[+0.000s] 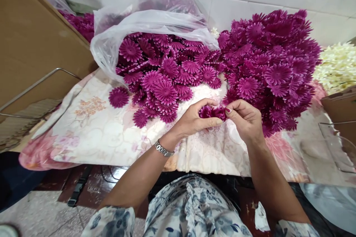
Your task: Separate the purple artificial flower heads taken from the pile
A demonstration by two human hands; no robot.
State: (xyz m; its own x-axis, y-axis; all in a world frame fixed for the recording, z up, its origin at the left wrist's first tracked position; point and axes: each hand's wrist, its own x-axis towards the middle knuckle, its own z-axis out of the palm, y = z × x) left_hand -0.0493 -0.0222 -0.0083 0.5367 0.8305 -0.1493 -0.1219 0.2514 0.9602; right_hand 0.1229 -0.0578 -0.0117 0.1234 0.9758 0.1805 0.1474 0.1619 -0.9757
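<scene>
Floral tablecloth [111,137]; 2 hands [194,118] pinching magenta flower [211,112], petals ruffled, bunched.

The left hand [191,118] hides part of the held petals [207,112]. At twelve o'clock the bag [105,52] blurs its rear flowers [169,4]. At eight, the edge crops a round object [7,230].

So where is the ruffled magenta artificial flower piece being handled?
In the head view, the flower piece is just right of centre, held between the left hand and right hand, below-left of the large magenta flower heap.
</scene>
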